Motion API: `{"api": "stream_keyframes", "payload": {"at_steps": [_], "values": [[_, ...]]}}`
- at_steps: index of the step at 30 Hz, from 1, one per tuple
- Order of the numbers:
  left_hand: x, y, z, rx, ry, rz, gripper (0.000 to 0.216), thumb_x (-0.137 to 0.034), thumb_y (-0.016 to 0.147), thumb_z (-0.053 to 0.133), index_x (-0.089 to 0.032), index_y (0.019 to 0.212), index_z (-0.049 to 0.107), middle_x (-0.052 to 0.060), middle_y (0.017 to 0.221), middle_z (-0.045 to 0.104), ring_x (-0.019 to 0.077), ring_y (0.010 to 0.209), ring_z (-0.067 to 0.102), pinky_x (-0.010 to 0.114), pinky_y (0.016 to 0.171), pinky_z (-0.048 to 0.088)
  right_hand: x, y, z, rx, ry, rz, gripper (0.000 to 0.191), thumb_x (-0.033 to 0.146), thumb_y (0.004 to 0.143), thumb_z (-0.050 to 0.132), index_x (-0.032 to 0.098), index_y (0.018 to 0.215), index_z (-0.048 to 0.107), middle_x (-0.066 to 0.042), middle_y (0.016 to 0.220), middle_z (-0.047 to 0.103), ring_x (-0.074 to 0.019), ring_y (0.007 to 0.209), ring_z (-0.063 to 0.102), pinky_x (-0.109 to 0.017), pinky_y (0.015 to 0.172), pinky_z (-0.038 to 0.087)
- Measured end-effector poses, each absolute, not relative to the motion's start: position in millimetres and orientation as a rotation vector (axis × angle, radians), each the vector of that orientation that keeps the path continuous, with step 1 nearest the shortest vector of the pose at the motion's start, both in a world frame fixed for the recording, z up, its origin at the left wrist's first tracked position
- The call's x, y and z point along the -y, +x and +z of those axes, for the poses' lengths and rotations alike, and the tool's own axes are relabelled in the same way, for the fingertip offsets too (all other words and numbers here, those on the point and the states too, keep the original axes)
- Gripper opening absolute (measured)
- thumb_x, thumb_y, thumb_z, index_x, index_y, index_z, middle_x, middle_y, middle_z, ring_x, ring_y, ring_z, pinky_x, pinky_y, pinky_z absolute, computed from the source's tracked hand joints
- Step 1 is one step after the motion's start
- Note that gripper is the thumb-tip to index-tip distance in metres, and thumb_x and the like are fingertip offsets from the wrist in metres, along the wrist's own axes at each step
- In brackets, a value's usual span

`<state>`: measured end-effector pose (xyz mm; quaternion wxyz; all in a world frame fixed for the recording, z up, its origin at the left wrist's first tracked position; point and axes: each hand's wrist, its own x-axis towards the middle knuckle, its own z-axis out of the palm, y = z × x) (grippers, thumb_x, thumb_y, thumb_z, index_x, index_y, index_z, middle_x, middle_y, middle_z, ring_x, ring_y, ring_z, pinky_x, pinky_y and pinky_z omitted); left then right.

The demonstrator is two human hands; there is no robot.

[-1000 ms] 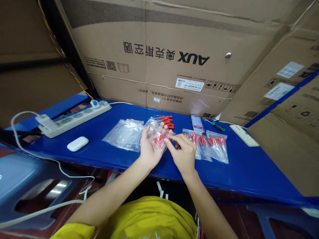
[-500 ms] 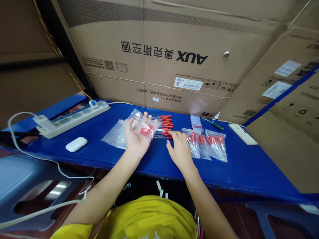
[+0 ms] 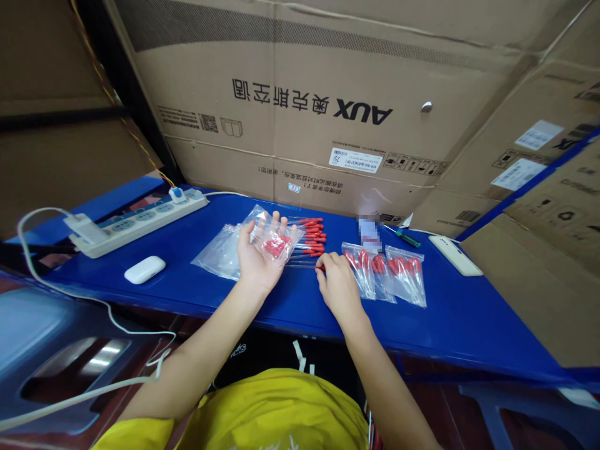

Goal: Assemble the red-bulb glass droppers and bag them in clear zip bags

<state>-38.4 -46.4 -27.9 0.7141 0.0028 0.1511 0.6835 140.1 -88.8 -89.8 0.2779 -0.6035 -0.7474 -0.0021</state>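
My left hand (image 3: 257,259) lies palm up above the blue table (image 3: 197,278), holding a small clear bag with red parts (image 3: 275,244) across its fingers. My right hand (image 3: 338,284) rests on the table with its fingers curled, pinching one small red-tipped part (image 3: 320,267) at the near end of a row of loose red-tipped parts (image 3: 313,237). Two filled clear bags of red parts (image 3: 387,272) lie just right of my right hand. A heap of empty clear bags (image 3: 224,253) lies left of my left hand.
A white power strip (image 3: 135,224) with a plug and cable runs along the table's left back. A white earbud case (image 3: 145,269) sits near the front left. A green screwdriver (image 3: 407,237) and a white phone (image 3: 454,254) lie at the back right. Big cardboard boxes (image 3: 328,112) wall the back.
My left hand carried the bag of red parts up and to the left, away from my right hand. My right hand went down to the table and closed its fingers on a loose red part.
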Motion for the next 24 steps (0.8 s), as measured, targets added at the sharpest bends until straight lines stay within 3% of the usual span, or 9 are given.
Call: {"api": "stream_keyframes", "payload": {"at_steps": [6, 15, 24], "values": [[45, -39, -27, -0.351, -0.017, 1.527, 0.017, -0.029, 0.097, 0.059, -0.021, 0.108, 0.068, 0.006, 0.104, 0.079, 0.0217, 0.101, 0.077, 0.049, 0.112, 0.055, 87, 144, -87, 1.954, -1.528, 0.061, 0.017, 0.009, 0.098, 0.057, 0.02, 0.1, 0.069, -0.008, 0.096, 0.073, -0.0268, 0.092, 0.064, -0.039, 0.085, 0.05], [39, -45, -33, -0.36, -0.072, 1.583, 0.015, -0.028, 0.095, 0.06, -0.021, 0.107, 0.066, 0.006, 0.103, 0.078, 0.0198, 0.098, 0.076, 0.046, 0.114, 0.054, 92, 143, -65, 1.457, -1.217, 0.239, 0.013, 0.023, 0.1, 0.061, 0.021, 0.099, 0.074, -0.006, 0.1, 0.073, -0.0184, 0.082, 0.073, -0.032, 0.076, 0.062], [36, -47, -37, -0.331, -0.083, 1.594, 0.021, -0.028, 0.093, 0.06, -0.022, 0.113, 0.065, 0.007, 0.102, 0.079, 0.0207, 0.097, 0.077, 0.046, 0.115, 0.052, 92, 141, -66, 1.27, -1.07, 0.313, 0.011, 0.03, 0.097, 0.068, 0.02, 0.098, 0.073, -0.007, 0.097, 0.072, -0.0194, 0.081, 0.074, -0.035, 0.073, 0.065]]}}
